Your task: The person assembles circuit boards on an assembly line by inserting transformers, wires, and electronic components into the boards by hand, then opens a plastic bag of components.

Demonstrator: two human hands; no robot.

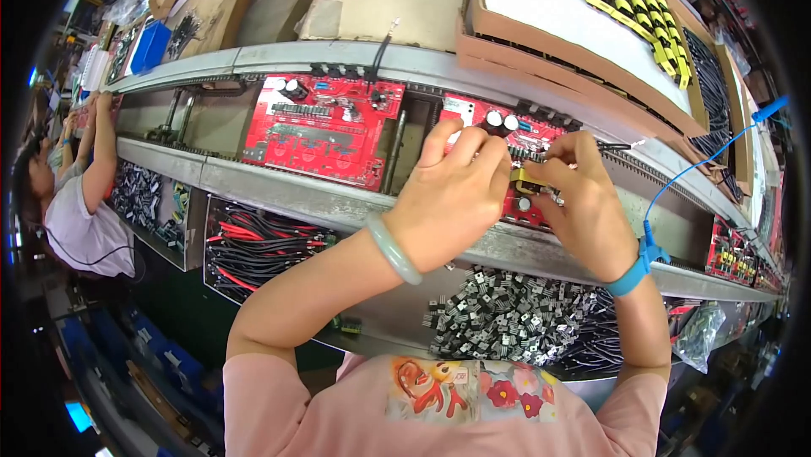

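Both hands work over a red circuit board on the rail line in front of me. My right hand pinches a yellow-and-black transformer between thumb and fingers, low over the board. From the other side, my left hand reaches over the board's left part with bent, closed fingers; its tips and anything in them are hidden. Beside the left fingers stand two round capacitors. Another red board, carrying capacitors and a black wire, lies to the left on the same rails.
Metal rails run across. Below lie a heap of black three-legged components and a bin of black and red wires. A cardboard box at the back holds rows of transformers. A blue cord trails from my right wristband. A co-worker is at far left.
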